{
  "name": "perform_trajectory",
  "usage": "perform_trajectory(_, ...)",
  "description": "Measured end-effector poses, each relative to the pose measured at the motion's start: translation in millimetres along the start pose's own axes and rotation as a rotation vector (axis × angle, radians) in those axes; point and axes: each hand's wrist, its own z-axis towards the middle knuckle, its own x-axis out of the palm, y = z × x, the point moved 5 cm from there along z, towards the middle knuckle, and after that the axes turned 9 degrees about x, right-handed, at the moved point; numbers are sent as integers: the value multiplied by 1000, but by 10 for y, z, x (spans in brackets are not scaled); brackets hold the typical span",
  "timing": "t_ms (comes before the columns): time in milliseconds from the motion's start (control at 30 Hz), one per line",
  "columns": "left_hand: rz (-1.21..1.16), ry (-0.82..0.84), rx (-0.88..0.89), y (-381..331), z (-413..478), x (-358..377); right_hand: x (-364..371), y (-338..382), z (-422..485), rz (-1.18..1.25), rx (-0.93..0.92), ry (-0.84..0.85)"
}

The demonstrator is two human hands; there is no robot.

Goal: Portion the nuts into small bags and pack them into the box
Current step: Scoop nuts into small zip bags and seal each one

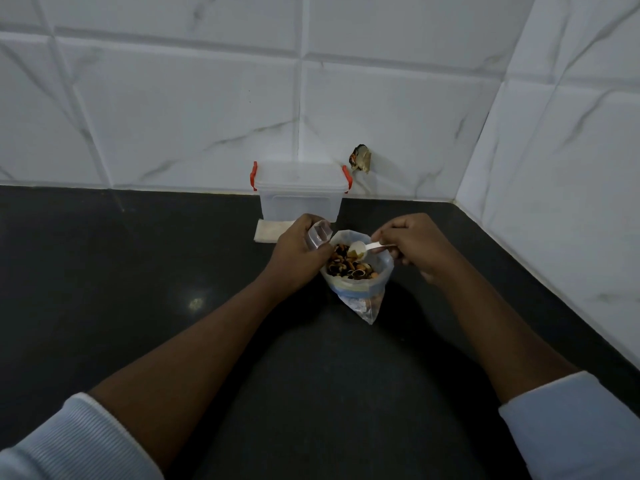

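Observation:
A large clear bag point(363, 296) of mixed nuts point(348, 266) stands open on the black counter. My left hand point(298, 252) grips a small clear bag point(319, 233) beside the big bag's left rim. My right hand point(412, 244) pinches the handle of a white plastic scoop point(358, 250), whose bowl hangs over the nuts inside the big bag's mouth. A clear plastic box point(299, 195) with red latches and its lid on stands behind my hands, against the wall.
A flat stack of small bags or white paper point(268, 232) lies in front of the box, left of my left hand. A dark hole point(361, 158) shows in the tiled wall. Tiled walls bound the black counter point(138, 271) at the back and right.

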Motion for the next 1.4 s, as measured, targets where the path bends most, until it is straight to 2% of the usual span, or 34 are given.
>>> perform_trajectory(167, 1, 0, -6, 0, 5, 1, -7, -88, 45, 281, 159, 73)
perform_trajectory(267, -4, 0, 4, -5, 1, 1, 2, -108, 64, 403, 186, 118)
perform_trajectory(500, -17, -4, 7, 10, -1, -2, 94, 104, 1, 542, -48, 201)
perform_trajectory(567, -29, -3, 3, 13, -2, -2, 126, 159, -30, 465, -136, 197)
perform_trajectory(733, -72, -22, 16, 25, -14, -5, 193, 269, -137, 40, -401, 141)
perform_trajectory(833, -53, -34, 23, 29, -18, -10, 205, 278, -154, -28, -456, 146)
perform_trajectory(900, -49, -26, 17, 18, -18, -8, 159, 306, -160, -41, -482, 83)
perform_trajectory(1000, -48, -13, 2, 13, -7, -8, 4, 330, -163, -71, -479, -56)
perform_trajectory(1067, -40, -15, 7, 14, -5, -8, -69, 331, -170, -238, -484, -102)
perform_trajectory(1167, -36, -13, -5, 21, -3, -8, 2, 262, -143, -568, -421, 18)
perform_trajectory(1233, -28, -16, -5, 21, 0, -10, 51, 226, -133, -682, -376, 47)
perform_trajectory(1300, -23, -15, -2, 23, 5, -8, 32, 254, -136, -697, -384, -2)
perform_trajectory(1400, -20, -9, 3, 29, 3, -3, -44, 272, -139, -597, -339, -33)
